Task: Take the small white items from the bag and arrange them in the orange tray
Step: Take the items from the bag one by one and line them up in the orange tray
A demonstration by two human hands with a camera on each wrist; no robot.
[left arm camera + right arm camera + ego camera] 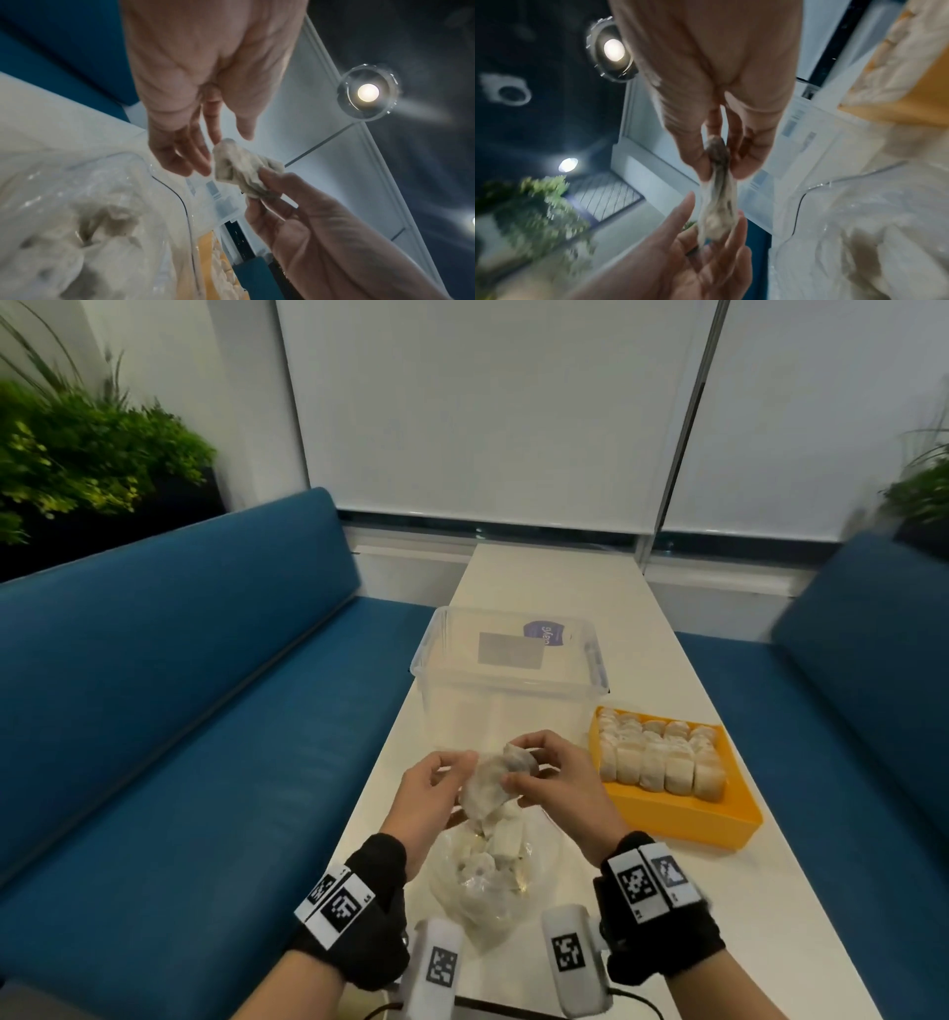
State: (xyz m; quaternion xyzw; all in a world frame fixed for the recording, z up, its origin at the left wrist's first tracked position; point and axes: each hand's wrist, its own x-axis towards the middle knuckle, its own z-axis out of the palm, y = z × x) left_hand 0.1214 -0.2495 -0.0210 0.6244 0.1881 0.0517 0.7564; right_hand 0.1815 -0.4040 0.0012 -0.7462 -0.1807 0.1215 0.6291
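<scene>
Dumpling (490, 775) pinched in right hand (552, 780) grip; left hand (429, 793) fingertips touching.

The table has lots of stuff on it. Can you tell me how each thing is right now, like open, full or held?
Clear plastic bag: open on the table, white pieces inside.
Small white crumpled item: held in the air above the bag.
Right hand: pinches the item.
Left hand: fingers straight, touching the item's other end.
Orange tray: partly filled, white pieces in rows, near end bare.
Clear plastic box: lid off, looks empty.
</scene>
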